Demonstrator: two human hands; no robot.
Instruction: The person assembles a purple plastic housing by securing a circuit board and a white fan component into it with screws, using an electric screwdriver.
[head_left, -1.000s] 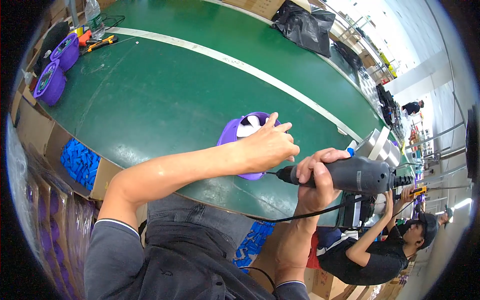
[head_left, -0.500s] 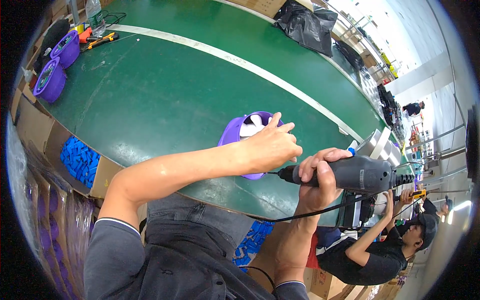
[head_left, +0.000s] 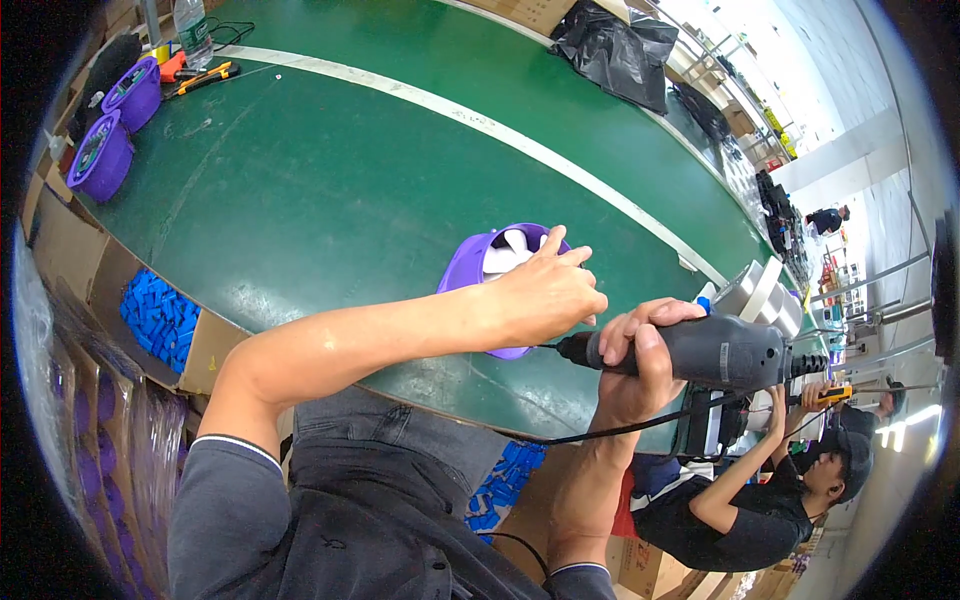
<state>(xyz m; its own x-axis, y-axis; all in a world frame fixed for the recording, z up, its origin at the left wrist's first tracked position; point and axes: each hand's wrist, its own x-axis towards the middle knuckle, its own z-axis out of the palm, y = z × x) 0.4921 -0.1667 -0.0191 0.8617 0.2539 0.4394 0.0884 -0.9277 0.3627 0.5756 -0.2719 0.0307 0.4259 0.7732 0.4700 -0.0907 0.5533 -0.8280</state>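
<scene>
A purple round housing [head_left: 462, 268] with white fan blades [head_left: 505, 255] inside lies on the green bench in front of me. My left hand [head_left: 548, 290] grips it from above, the index finger stretched across its far rim; the thumb side is partly hidden. In my right hand [head_left: 640, 350] is a dark grey electric screwdriver [head_left: 722, 350], held level, my fingers wrapped around its body. The screwdriver's bit points left and reaches the near right side of the housing, below my left hand. Whether a screw sits at the tip is hidden.
Two purple housings [head_left: 104, 158], a cutter knife [head_left: 208, 80] and a water bottle [head_left: 192, 35] stand at the far left. Boxes of blue parts [head_left: 160, 318] sit below the bench edge. A black cable [head_left: 620, 428] hangs near my right wrist. Another person [head_left: 750, 510] works at right.
Both hands, the housing and the screwdriver stay almost in place. The view has shifted very slightly.
</scene>
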